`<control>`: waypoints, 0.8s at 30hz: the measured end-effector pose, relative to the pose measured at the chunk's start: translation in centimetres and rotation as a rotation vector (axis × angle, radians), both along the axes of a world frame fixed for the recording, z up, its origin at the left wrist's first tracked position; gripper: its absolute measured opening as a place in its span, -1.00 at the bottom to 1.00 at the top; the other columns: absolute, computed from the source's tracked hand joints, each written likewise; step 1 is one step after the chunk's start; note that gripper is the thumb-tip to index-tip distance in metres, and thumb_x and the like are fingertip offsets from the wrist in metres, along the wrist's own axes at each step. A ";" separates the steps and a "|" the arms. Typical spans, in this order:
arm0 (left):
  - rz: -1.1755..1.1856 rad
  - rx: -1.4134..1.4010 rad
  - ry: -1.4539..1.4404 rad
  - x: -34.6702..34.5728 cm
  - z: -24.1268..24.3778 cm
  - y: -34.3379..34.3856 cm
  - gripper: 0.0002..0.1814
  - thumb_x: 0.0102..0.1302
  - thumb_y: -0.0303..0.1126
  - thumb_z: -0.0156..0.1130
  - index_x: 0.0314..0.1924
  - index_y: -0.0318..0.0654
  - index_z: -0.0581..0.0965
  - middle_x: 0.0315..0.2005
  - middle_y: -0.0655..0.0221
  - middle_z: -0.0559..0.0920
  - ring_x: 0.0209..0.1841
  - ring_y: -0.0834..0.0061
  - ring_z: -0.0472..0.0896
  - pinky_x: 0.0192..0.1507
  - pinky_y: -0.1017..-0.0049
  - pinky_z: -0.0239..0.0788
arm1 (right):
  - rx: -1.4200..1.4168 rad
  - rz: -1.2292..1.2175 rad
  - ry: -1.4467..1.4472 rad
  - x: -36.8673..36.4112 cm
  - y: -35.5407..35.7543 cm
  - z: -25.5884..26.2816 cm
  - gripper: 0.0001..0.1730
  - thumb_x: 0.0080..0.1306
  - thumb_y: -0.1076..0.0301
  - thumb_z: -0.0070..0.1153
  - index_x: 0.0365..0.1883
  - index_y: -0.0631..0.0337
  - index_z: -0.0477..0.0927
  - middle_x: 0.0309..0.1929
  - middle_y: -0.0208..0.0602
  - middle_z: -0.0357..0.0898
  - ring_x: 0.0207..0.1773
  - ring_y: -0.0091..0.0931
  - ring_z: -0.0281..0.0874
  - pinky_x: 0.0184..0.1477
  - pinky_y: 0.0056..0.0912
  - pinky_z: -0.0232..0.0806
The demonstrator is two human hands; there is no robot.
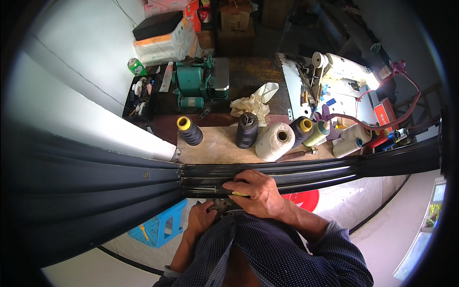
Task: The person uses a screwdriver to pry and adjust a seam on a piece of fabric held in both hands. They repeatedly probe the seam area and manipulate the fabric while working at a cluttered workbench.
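My right hand grips the dark handle of a screwdriver, whose metal shaft points left along the black metal window track. Lower and to the left, my left hand is close to my body, its thumb and fingers on a dark, crumpled thing that I cannot make out. Beyond the track, a wooden board bears a cone of dark thread with a yellow core, a dark thread cone, a large cream cone and several other thread spools.
A green machine, crumpled cream cloth and a black tray of small items stand farther back. A white sewing machine with a lit lamp is at right. Below are a blue plastic stool and a red basin.
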State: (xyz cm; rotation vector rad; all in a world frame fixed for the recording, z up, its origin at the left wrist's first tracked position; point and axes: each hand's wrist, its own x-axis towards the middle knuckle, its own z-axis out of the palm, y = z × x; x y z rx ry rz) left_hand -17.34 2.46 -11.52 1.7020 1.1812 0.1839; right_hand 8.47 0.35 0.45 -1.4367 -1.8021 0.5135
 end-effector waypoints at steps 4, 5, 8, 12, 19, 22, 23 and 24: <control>0.010 0.011 -0.001 -0.2 -0.3 -0.1 -0.59 0.16 -0.39 0.27 0.01 -0.45 0.67 -0.26 -0.10 0.75 -0.25 0.16 0.77 -0.18 0.31 0.56 | -0.008 -0.013 0.020 0.1 -0.3 0.0 -0.57 0.09 0.44 0.48 0.00 0.11 0.80 -0.13 -0.17 0.67 -0.12 -0.27 0.71 -0.09 -0.24 0.61; 0.012 0.007 0.003 -0.3 -0.4 -0.2 -0.59 0.16 -0.39 0.27 0.01 -0.45 0.67 -0.25 -0.10 0.75 -0.25 0.16 0.77 -0.18 0.32 0.56 | -0.013 -0.019 0.029 0.1 -0.4 0.0 -0.56 0.09 0.44 0.49 0.00 0.11 0.80 -0.13 -0.17 0.67 -0.12 -0.26 0.71 -0.09 -0.24 0.60; 0.024 0.004 -0.005 -0.1 -0.5 -0.3 -0.59 0.17 -0.39 0.27 0.00 -0.46 0.67 -0.25 -0.10 0.74 -0.25 0.18 0.77 -0.19 0.33 0.56 | -0.001 -0.040 0.036 0.2 -0.6 0.1 -0.56 0.09 0.44 0.49 0.00 0.12 0.80 -0.14 -0.18 0.66 -0.13 -0.27 0.71 -0.11 -0.25 0.60; 0.017 0.023 0.029 -0.1 -0.7 -0.4 -0.62 0.17 -0.41 0.26 -0.02 -0.46 0.67 -0.26 -0.08 0.74 -0.26 0.20 0.76 -0.20 0.33 0.54 | 0.026 -0.047 0.025 0.4 -0.9 0.4 -0.55 0.09 0.45 0.50 0.00 0.14 0.79 -0.15 -0.19 0.64 -0.16 -0.29 0.69 -0.13 -0.26 0.58; 0.034 -0.008 -0.045 -0.3 -1.4 -0.7 -0.64 0.19 -0.41 0.24 -0.04 -0.44 0.68 -0.26 -0.07 0.74 -0.26 0.22 0.75 -0.21 0.34 0.54 | 0.119 0.060 0.040 1.6 -2.7 1.0 -0.51 0.04 0.42 0.53 0.02 0.07 0.78 -0.19 -0.24 0.65 -0.25 -0.34 0.69 -0.23 -0.29 0.56; 0.044 0.028 -0.079 -0.4 -2.6 -1.0 -0.66 0.19 -0.39 0.24 -0.07 -0.42 0.69 -0.29 -0.06 0.74 -0.29 0.21 0.76 -0.23 0.33 0.54 | 0.058 0.142 -0.044 1.7 -3.2 1.9 -0.53 0.05 0.30 0.53 -0.01 0.06 0.78 -0.26 -0.29 0.65 -0.35 -0.36 0.69 -0.28 -0.30 0.55; 0.024 0.043 -0.033 -0.3 -2.3 -1.0 -0.67 0.19 -0.38 0.24 -0.09 -0.41 0.69 -0.31 -0.05 0.74 -0.30 0.20 0.76 -0.24 0.33 0.54 | 0.048 0.130 -0.100 1.6 -3.3 1.9 -0.54 0.06 0.29 0.52 -0.01 0.06 0.78 -0.26 -0.30 0.65 -0.35 -0.36 0.69 -0.28 -0.30 0.55; 0.007 0.061 0.012 -0.1 -1.7 -0.8 -0.68 0.19 -0.38 0.25 -0.10 -0.40 0.69 -0.33 -0.04 0.74 -0.31 0.20 0.76 -0.25 0.32 0.54 | 0.041 0.120 -0.157 1.4 -3.5 1.8 -0.55 0.07 0.28 0.52 -0.02 0.06 0.78 -0.27 -0.30 0.66 -0.35 -0.37 0.69 -0.29 -0.31 0.55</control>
